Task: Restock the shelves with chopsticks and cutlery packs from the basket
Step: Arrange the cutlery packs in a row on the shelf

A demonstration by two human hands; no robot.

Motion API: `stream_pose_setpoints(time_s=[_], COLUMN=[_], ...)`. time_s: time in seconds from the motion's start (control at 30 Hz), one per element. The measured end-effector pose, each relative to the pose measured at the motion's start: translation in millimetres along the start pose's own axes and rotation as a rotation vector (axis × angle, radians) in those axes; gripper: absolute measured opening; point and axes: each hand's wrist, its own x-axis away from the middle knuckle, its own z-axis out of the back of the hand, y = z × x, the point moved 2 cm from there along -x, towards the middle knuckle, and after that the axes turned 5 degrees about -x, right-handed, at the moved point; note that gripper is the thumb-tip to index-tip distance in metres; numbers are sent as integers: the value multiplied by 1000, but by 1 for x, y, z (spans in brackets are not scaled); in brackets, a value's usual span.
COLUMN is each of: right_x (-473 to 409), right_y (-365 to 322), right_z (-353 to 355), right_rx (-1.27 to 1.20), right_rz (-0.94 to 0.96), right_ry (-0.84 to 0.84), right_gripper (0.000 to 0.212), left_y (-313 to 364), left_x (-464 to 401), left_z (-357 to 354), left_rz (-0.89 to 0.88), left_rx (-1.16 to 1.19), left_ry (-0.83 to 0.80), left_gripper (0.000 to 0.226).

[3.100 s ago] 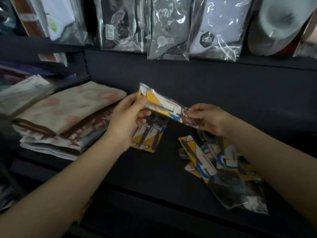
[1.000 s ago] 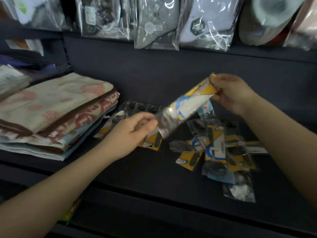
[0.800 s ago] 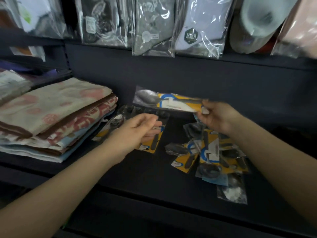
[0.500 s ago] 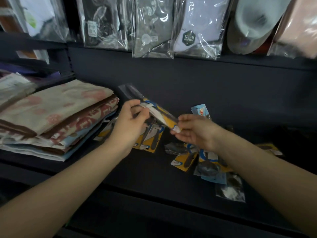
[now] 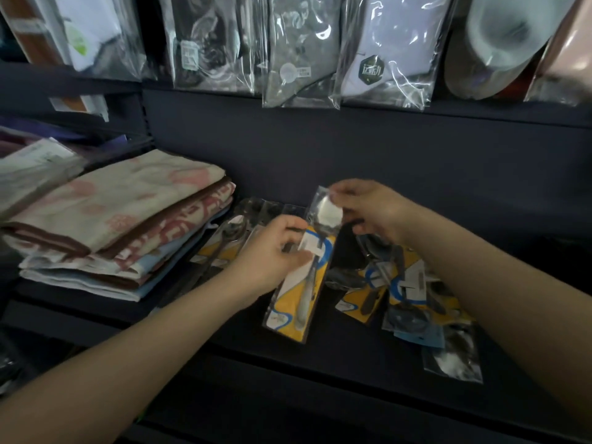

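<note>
The spoon pack between the hands is yellow, blue and white; left of them, folded towels show pink-on-cream prints.

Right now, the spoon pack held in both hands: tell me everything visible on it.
The spoon pack is a long clear plastic sleeve over a yellow, blue and white card, with one metal spoon inside, bowl at the far end. It slants lengthwise above the dark shelf. The right hand pinches the bowl end; the left hand grips its left edge mid-length. It looks sealed.
</note>
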Motion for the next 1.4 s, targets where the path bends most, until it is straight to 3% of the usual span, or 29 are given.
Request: stream_pose_setpoints(time_s=[0.1,0.2,0.3,0.53,0.7,0.73,0.9,1.03,1.13,1.23,1.33,1.4], right_x=[-14,-35,-52,-75,-90,-92,-96,-65,-19,13,19,21], right_y=[17,30,48,50,51,52,54,33,22,31,42,46], right_z=[-9,-4,3,-1,-2,-1,2,1,-3,-8,-1,3], right_rx=[92,114,118,314,485,488,428,865,933,916,888,849], right_rz=[-26,-63,-130,-132,-138,-140,-150,29,216,166,129,132], right_ry=[-38,61,129,143,133,149,184,185,-112,-447,-462,-471], right_gripper=[20,21,20,12,20,13,28,34,23,25,45,44], left_y=[-8,-14,-24,-38,-39,-39,-37,-32,-28,-25,-22,-19], left_x=[0,-1,-1,-6,-8,-7,-5,-6,-9,-11,-9,-8], left_z=[0,8,15,27,27,27,26,24,18,14,12,10], left_rz=[0,-158,-317,-190,-219,-230,-262,-246,-236,-242,-234,-228], left_rx=[-154,-653,-1087,-1048,-1065,-1061,-1022,-1008,-1107,-1155,-1144,-1145], left_ry=[-33,-49,-202,-451,-419,-409,-388,-397,-399,-387,-368,-355], left_gripper=[48,36,30,53,47,46,48,55,56,52,50,50])
